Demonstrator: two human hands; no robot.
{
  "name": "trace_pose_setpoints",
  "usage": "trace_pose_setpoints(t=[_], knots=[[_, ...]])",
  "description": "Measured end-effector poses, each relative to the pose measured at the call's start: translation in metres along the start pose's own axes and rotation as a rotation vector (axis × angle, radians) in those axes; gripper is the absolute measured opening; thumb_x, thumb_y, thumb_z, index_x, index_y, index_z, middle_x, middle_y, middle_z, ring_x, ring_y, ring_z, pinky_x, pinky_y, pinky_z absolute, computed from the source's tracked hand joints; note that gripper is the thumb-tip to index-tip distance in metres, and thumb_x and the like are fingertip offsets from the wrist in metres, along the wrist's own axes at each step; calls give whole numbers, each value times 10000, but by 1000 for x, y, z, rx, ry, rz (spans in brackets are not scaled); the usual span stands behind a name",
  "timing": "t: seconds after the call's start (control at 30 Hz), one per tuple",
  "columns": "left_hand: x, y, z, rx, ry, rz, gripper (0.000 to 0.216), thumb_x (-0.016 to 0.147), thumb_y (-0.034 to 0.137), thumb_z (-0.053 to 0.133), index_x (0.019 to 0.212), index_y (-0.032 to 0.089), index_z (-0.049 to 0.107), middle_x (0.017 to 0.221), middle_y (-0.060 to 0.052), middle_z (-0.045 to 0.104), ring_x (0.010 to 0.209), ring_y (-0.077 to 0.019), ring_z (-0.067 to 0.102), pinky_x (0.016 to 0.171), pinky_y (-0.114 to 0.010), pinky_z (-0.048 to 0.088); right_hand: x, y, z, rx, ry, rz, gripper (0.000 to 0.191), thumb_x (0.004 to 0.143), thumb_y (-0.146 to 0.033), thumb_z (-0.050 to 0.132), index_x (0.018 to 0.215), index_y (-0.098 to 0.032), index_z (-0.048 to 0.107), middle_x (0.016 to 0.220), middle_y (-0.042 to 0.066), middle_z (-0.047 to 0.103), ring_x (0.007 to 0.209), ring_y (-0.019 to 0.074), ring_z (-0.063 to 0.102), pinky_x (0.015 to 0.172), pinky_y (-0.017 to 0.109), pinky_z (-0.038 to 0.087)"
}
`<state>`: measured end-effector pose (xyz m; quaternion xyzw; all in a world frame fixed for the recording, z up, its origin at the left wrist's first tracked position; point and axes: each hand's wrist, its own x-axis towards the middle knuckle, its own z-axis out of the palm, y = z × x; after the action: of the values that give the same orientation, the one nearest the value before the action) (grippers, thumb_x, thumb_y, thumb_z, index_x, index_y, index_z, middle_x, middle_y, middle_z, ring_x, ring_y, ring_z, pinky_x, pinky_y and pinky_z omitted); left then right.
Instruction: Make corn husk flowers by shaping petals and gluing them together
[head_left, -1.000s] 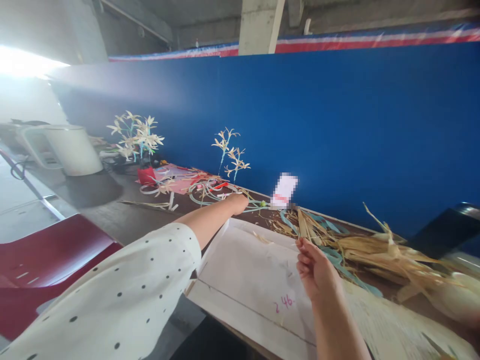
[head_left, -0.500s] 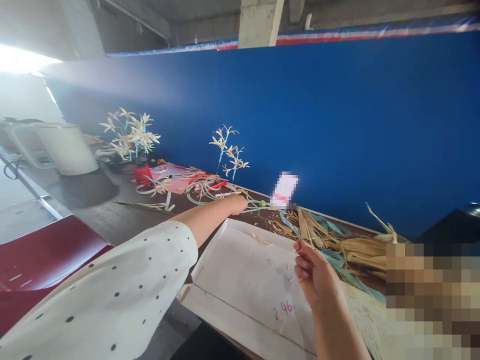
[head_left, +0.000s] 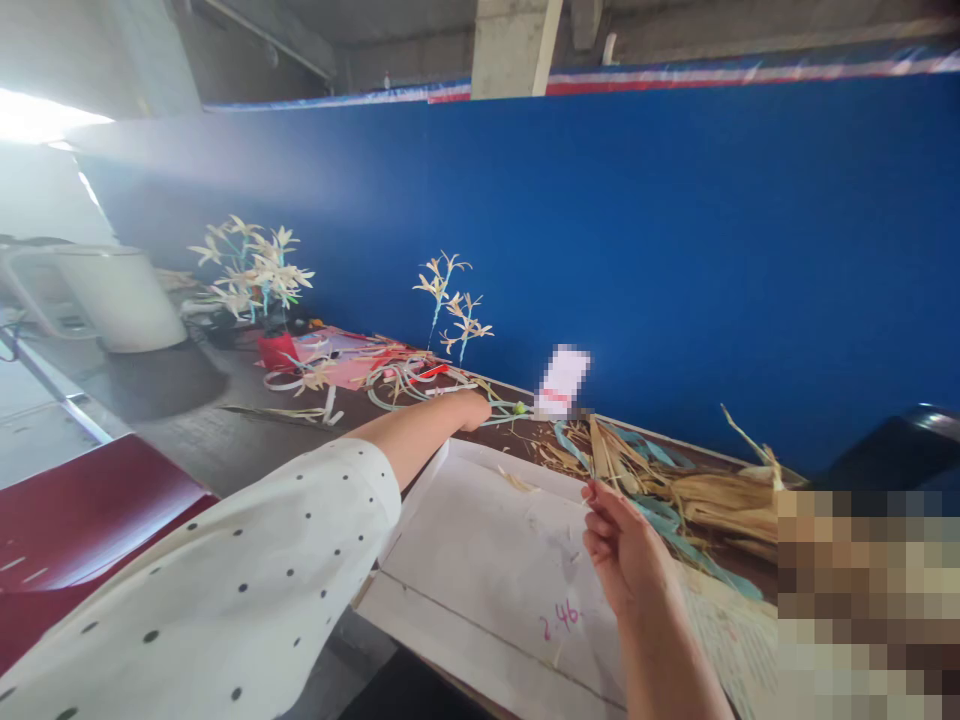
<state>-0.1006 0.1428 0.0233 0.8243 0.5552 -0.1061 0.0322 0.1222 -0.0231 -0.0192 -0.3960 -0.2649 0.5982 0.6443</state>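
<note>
Head view shows the left hand (head_left: 474, 410) stretched over the tabletop (head_left: 217, 435) beside pale cords (head_left: 384, 406), its grip hidden, while the right hand (head_left: 626, 555) pinches its fingertips together above a white tray (head_left: 465, 530), just beside a blue-green strip (head_left: 573, 445), any hold unclear.

The sleeve (head_left: 259, 560) is white with black dots, the husks (head_left: 724, 498) tan, the ribbon (head_left: 661, 514) pale blue.

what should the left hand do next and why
Probably draw the left hand back toward the right hand: it is stretched out beside the pale cords, while the right hand is closed in a pinch over the white tray.
</note>
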Motion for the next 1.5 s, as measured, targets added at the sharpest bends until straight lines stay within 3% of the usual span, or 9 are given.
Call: trace_pose_setpoints(t=[0.23, 0.37, 0.5, 0.6, 0.8, 1.17, 1.5], knots=[[-8, -21, -11, -165, 23, -30, 83, 553, 127, 638, 627, 144, 671, 679, -80, 675, 684, -199, 606, 652, -256, 450, 0, 1, 1, -3, -4, -12, 211, 631, -283, 757, 738, -158, 626, 754, -15, 567, 436, 12, 332, 308, 125, 238], [-12, -28, -21, -354, 54, -9, 128, 627, 180, 601, 734, 161, 669, 716, -36, 690, 649, -142, 611, 620, -212, 456, 0, 2, 1, 11, -8, -11, 225, 619, -282, 766, 748, -150, 637, 752, -2, 573, 440, 15, 327, 304, 123, 225], [-18, -16, -23, -530, 69, 49, 219, 746, 197, 510, 929, 154, 621, 827, -39, 706, 653, -92, 627, 614, -183, 471, 1, 2, 0, 17, 3, -19, 230, 609, -274, 771, 744, -148, 633, 748, 3, 577, 442, 17, 330, 303, 125, 225], [-27, -1, -22, -594, 98, 112, 231, 782, 218, 485, 966, 153, 608, 872, -46, 706, 687, -91, 636, 617, -179, 472, 2, 2, 0, 20, 15, -20, 229, 605, -269, 771, 737, -149, 627, 742, 2, 584, 441, 17, 338, 305, 125, 225], [-43, 6, -23, -339, 212, 10, 157, 677, 158, 587, 798, 175, 687, 862, -62, 700, 773, -183, 632, 681, -247, 452, 1, 1, 1, 1, 31, -9, 257, 576, -276, 786, 741, -148, 635, 714, -2, 594, 432, 14, 350, 305, 127, 224], [-15, -5, 4, -79, 59, -110, 185, 610, 96, 662, 783, 149, 699, 804, -111, 689, 785, -212, 626, 720, -267, 465, 1, 3, -1, -27, 18, -14, 243, 615, -302, 772, 752, -148, 642, 763, 11, 595, 451, 17, 346, 317, 123, 240], [1, -2, 4, -42, 13, -117, 244, 569, 62, 681, 808, 109, 689, 843, -162, 669, 862, -256, 620, 799, -307, 465, -2, 0, 3, -55, 38, -7, 246, 603, -301, 772, 753, -156, 643, 756, 7, 602, 441, 21, 349, 317, 141, 231]])
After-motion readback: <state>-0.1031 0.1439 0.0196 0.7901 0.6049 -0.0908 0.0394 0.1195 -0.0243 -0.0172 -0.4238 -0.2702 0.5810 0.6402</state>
